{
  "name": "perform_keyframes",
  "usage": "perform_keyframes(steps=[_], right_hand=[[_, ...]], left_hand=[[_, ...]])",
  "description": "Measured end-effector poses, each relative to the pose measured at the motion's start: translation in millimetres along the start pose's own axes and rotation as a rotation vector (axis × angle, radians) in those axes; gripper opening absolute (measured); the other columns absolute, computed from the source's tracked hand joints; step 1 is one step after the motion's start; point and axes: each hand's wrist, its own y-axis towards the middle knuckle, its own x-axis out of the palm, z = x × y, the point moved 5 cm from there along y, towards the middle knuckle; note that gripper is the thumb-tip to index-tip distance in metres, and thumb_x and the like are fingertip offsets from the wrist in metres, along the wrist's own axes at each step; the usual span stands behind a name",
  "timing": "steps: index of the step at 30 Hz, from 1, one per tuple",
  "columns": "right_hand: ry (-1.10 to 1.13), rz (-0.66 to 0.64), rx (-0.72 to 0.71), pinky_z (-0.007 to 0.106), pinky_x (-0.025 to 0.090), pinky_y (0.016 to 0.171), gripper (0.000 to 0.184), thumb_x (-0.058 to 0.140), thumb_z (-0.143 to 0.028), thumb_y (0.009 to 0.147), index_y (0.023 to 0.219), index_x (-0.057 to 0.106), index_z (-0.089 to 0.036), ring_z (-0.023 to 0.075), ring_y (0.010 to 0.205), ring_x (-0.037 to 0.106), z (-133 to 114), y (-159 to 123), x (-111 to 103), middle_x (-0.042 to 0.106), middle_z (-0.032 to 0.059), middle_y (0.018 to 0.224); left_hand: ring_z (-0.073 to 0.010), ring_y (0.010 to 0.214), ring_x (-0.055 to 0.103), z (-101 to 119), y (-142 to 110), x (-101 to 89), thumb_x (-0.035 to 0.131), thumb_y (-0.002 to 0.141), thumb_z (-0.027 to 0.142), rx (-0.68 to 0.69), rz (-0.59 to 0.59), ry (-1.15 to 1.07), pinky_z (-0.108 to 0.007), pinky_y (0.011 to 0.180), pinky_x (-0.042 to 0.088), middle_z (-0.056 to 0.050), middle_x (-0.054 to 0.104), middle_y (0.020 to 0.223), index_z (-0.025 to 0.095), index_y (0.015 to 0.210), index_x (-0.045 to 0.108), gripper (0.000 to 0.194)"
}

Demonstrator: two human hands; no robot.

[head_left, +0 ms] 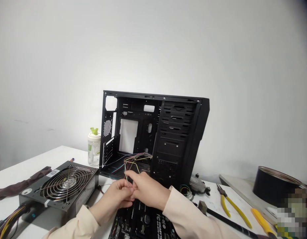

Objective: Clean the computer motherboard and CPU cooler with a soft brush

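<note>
An empty black computer case (168, 132) stands upright on the white table (16, 172), open side toward me. A bundle of thin coloured wires (135, 158) runs out of its lower part. My left hand (117, 196) and my right hand (145, 189) meet in front of the case, fingers pinched together on the ends of those wires. Under my wrists lies a black motherboard (143, 222), partly hidden by my cream sleeves.
A power supply (60, 187) with a round fan grille and loose cables sits at the left, a dark cloth (21, 184) behind it. A clear bottle (94, 147) stands left of the case. Yellow-handled pliers (230, 202), a screwdriver (264, 222), a small cooler fan (198, 184) and a black round tin (275, 186) lie at the right.
</note>
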Motion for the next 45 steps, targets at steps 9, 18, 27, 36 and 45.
perform_keyframes(steps=[9,18,27,36,45], right_hand=[[-0.011,0.075,-0.052,0.031,0.047,0.086,0.046,0.062,-0.016,0.076,0.122,0.057,-0.020,0.0198,0.095,0.061,-4.7,-20.6,-1.8,0.063,0.0063,0.107],[-0.018,-0.054,-0.115,0.036,0.043,0.105,0.047,0.057,-0.017,0.083,0.130,0.057,-0.021,0.0226,0.118,0.056,14.2,-32.8,19.2,0.060,0.0080,0.125],[0.008,-0.160,-0.191,0.040,0.039,0.113,0.063,0.059,-0.023,0.083,0.145,0.045,-0.022,0.0253,0.130,0.050,28.4,-31.3,29.6,0.050,0.0100,0.146],[-0.127,-0.113,-0.259,0.044,0.046,0.106,0.035,0.052,-0.026,0.091,0.123,0.063,-0.017,0.0281,0.120,0.057,31.7,-29.6,39.0,0.060,0.0102,0.135],[-0.306,0.009,-0.388,0.043,0.053,0.092,0.029,0.048,-0.024,0.093,0.114,0.066,-0.015,0.0275,0.109,0.062,30.5,-33.5,46.9,0.063,0.0129,0.129]], left_hand=[[-0.0090,0.056,0.051,6.5,9.9,-11.2,0.073,0.063,0.056,0.159,0.070,0.098,-0.021,0.055,0.041,0.006,0.054,0.058,0.020,0.069,0.043,0.048],[-0.0099,0.051,0.044,10.9,16.9,-20.3,0.063,0.071,0.054,0.266,0.083,0.289,-0.023,0.053,0.035,0.007,0.047,0.053,0.020,0.072,0.045,0.038],[-0.0145,0.064,0.050,14.4,7.9,-21.6,0.057,0.076,0.039,0.320,0.180,0.531,-0.026,0.061,0.040,0.001,0.056,0.067,0.019,0.073,0.052,0.021],[-0.0164,0.067,0.056,23.7,1.5,-19.6,0.053,0.077,0.036,0.339,0.221,0.706,-0.027,0.064,0.045,-0.001,0.062,0.071,0.020,0.073,0.053,0.017],[-0.0139,0.060,0.048,22.3,0.7,-20.9,0.050,0.079,0.034,0.350,0.263,0.881,-0.025,0.057,0.037,0.001,0.056,0.064,0.020,0.071,0.050,0.017]])
